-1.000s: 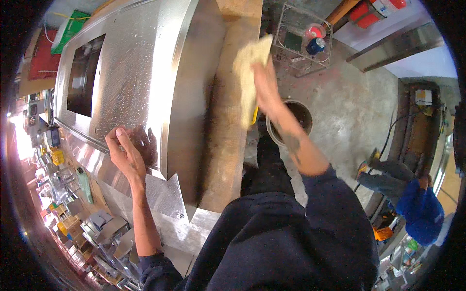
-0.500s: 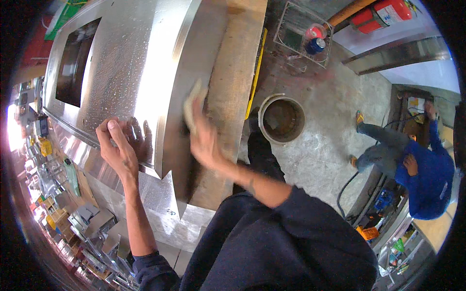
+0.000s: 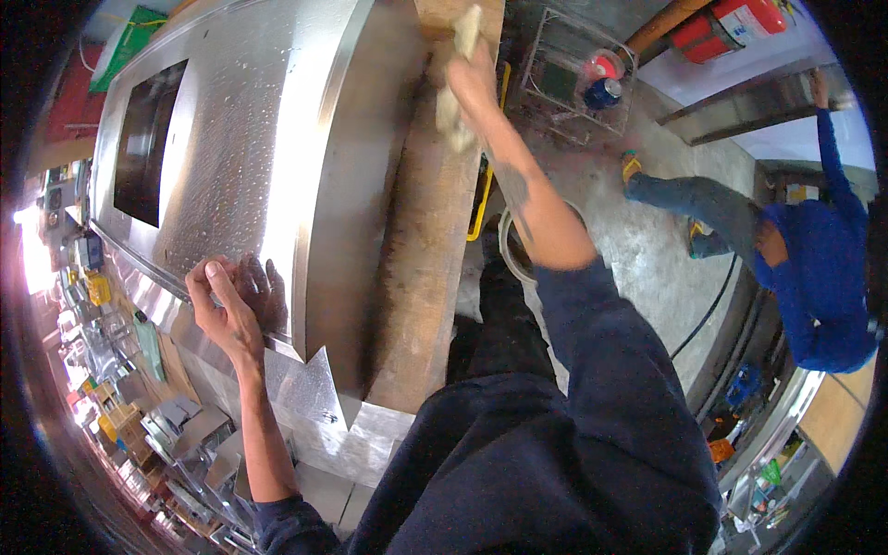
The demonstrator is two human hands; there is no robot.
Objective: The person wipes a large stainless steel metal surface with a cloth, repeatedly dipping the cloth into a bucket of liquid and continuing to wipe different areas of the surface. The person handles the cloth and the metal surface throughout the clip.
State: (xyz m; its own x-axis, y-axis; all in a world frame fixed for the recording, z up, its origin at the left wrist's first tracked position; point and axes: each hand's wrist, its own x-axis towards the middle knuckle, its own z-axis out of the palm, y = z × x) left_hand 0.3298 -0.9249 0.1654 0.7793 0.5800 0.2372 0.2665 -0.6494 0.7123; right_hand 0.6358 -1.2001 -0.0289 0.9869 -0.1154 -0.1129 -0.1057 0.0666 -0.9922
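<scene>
A large stainless steel housing point(image 3: 231, 139), wet with droplets and cut with a rectangular opening, lies on a wooden bench point(image 3: 430, 231). On its near edge rests my left hand point(image 3: 227, 310), fingers curled in against the metal, with a dark reflection beside them. My right hand point(image 3: 474, 92) is stretched far forward over the bench's right side, closed around a pale yellowish cloth point(image 3: 453, 120). The cloth hangs out on both sides of the fist, apart from the housing's side wall. Whether it touches the wood I cannot tell.
A round bucket point(image 3: 513, 245) stands on the concrete floor, partly behind my right arm. Beyond it is a wire crate point(image 3: 564, 79) with a blue can point(image 3: 603, 93). A red fire extinguisher point(image 3: 726, 30) is at far right. A co-worker in blue point(image 3: 819, 287) reaches up nearby.
My right hand has moved forward and right with the cloth, away from the housing's side wall. My left hand stays at the edge. The co-worker has shifted and raised an arm.
</scene>
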